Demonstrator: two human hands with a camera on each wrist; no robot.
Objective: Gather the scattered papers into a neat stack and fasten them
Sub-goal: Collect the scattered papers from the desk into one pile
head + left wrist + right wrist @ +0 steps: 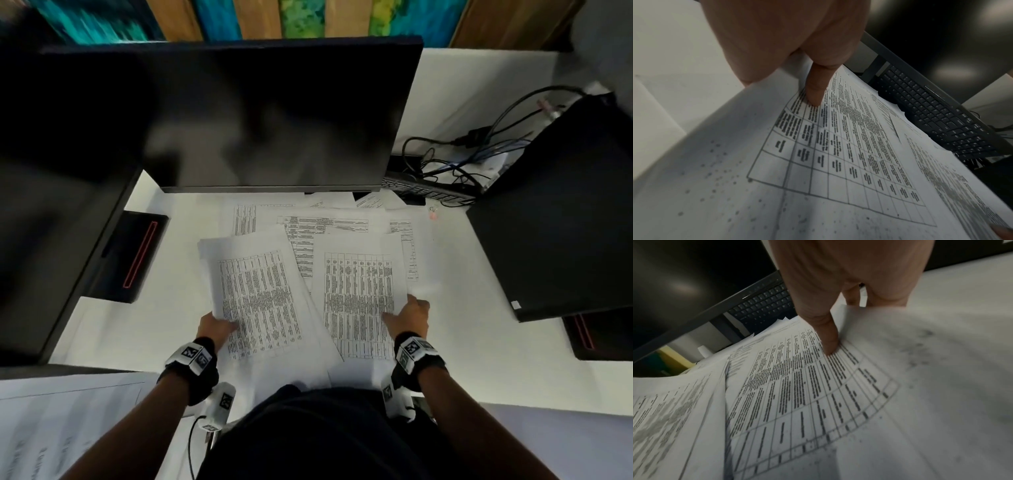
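Note:
Printed sheets with tables lie scattered on the white desk (479, 342) in front of the monitor. My left hand (215, 327) pinches a small bundle of sheets (253, 294) at its left edge, thumb (815, 87) on top and the fingers hidden under it. My right hand (409, 317) pinches another sheet (356, 301) at its right edge, thumb (828, 337) pressed on the printed table (797, 386). More loose sheets (308, 219) lie farther back, partly under these two. No stapler or clip is in view.
A dark monitor (274, 120) stands close behind the papers, with a black keyboard (428, 192) under its right side. A black computer case (565, 222) and tangled cables (479, 147) sit at the right. Another dark screen (51, 205) flanks the left.

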